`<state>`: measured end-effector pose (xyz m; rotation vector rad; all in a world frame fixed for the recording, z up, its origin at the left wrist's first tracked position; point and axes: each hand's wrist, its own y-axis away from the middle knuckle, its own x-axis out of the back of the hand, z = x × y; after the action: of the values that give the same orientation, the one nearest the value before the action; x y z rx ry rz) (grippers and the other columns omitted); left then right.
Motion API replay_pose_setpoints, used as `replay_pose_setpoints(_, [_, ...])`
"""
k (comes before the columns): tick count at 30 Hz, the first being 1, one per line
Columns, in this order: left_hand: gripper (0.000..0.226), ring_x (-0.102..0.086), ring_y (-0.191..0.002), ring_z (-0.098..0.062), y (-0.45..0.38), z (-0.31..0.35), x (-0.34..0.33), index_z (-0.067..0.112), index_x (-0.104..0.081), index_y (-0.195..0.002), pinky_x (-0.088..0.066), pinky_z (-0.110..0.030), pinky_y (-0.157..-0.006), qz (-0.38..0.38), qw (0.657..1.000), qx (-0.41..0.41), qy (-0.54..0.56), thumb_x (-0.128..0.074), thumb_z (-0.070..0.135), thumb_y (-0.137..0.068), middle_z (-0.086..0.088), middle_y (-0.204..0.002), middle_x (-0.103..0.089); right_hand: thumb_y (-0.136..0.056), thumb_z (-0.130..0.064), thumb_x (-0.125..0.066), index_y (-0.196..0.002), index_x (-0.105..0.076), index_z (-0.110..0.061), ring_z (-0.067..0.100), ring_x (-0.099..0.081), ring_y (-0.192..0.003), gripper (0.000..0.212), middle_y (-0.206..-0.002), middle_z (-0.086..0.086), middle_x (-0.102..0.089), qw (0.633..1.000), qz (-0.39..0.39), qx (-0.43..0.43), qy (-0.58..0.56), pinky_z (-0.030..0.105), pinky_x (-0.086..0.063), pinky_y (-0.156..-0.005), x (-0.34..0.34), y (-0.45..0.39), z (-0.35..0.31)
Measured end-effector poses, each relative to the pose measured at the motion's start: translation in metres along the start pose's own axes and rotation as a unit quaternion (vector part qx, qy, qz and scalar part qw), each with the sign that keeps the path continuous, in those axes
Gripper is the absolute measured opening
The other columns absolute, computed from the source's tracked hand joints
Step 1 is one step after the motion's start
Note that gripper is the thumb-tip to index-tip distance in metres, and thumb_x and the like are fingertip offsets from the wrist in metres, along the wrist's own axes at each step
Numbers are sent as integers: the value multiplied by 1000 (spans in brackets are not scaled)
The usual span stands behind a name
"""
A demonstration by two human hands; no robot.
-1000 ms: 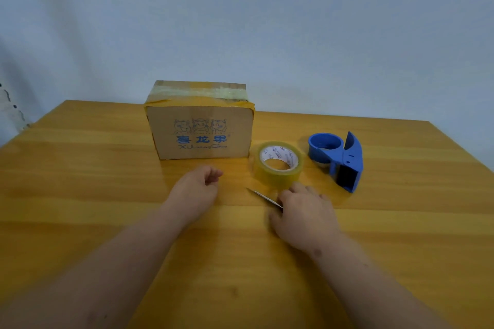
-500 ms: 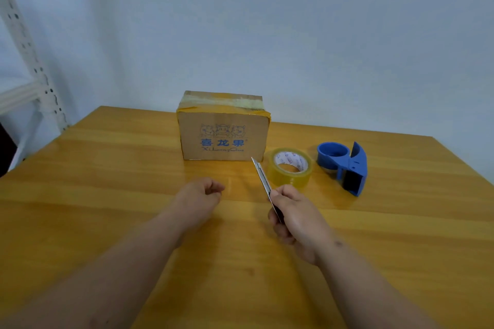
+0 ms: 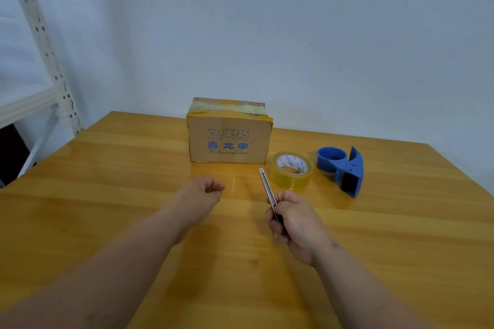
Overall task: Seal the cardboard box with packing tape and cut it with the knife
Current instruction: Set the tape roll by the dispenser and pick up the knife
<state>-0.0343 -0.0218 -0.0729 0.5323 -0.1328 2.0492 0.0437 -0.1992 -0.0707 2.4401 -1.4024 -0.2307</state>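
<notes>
A small cardboard box (image 3: 228, 143) with blue print stands at the far middle of the wooden table (image 3: 107, 195), its top flaps covered with yellowish tape. A roll of clear yellowish packing tape (image 3: 290, 174) lies flat just right of the box. My right hand (image 3: 296, 222) grips a slim metal utility knife (image 3: 266, 187), whose tip points up and away toward the box. My left hand (image 3: 200, 197) rests as a loose fist on the table, in front of the box, holding nothing.
A blue tape dispenser (image 3: 344, 169) sits to the right of the tape roll. A white perforated shelf upright (image 3: 45, 48) stands beyond the table's far left corner. A pale wall runs behind the table.
My right hand has lifted the knife off the table and raised it upright. The view has tilted up and shifted, bringing the shelf upright into sight. My left hand stays in its place.
</notes>
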Motion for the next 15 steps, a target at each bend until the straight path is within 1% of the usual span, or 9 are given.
replay_pose_setpoints(3, [18, -57, -103, -19, 2, 0, 1, 20, -64, -100, -41, -29, -83, -5, 1000, 2, -2, -50, 12, -92, -4, -108, -64, -86, 8, -28, -89, -50, -7, 15, -40, -46, 27, -75, 13, -56, 1000, 15, 10, 11, 27, -30, -40, 1, -2, 1])
replay_pose_setpoints(6, [17, -57, -101, -19, 1, 1, 0, 19, -64, -102, -41, -25, -75, 0, 1000, 0, -11, -52, 13, -91, -3, -107, -64, -86, 8, -28, -89, -53, -8, 16, -44, -53, 29, -82, 14, -57, 999, 31, 12, 39, 29, -35, -43, 3, -5, 2])
replay_pose_setpoints(8, [17, -57, -101, -18, 1, 2, -1, 19, -64, -104, -40, -25, -73, -1, 1000, 1, -17, -53, 14, -91, -2, -105, -63, -87, 6, -29, -88, -54, -9, 17, -47, -54, 29, -84, 13, -56, 998, 40, 8, 56, 31, -40, -47, 5, -8, 3])
replay_pose_setpoints(10, [17, -56, -100, -17, 1, 2, -2, 20, -63, -105, -39, -25, -75, -7, 1000, 2, -20, -54, 15, -91, -1, -104, -63, -89, 4, -32, -91, -56, -8, 17, -53, -51, 27, -80, 12, -55, 997, 46, 2, 67, 37, -50, -59, 5, -13, 6])
replay_pose_setpoints(12, [17, -56, -101, -18, 0, 4, -3, 19, -63, -106, -40, -25, -76, -13, 1000, 2, -21, -54, 16, -91, -2, -105, -62, -91, 1, -36, -100, -59, -7, 16, -59, -50, 25, -78, 10, -54, 996, 53, -8, 72, 44, -57, -75, 5, -19, 8])
replay_pose_setpoints(13, [18, -56, -101, -18, 0, 5, -4, 18, -63, -107, -40, -26, -76, -17, 1000, 4, -22, -54, 16, -91, -2, -106, -62, -92, -1, -39, -105, -59, -7, 17, -61, -56, 25, -80, 10, -56, 994, 64, -11, 88, 44, -56, -80, 5, -23, 8])
replay_pose_setpoints(15, [20, -56, -101, -17, -1, 8, -6, 18, -63, -109, -41, -25, -75, -23, 999, 6, -28, -54, 17, -91, -1, -106, -61, -92, -5, -43, -113, -60, -11, 22, -62, -78, 28, -95, 10, -62, 982, 98, -5, 160, 40, -54, -79, 7, -30, 7])
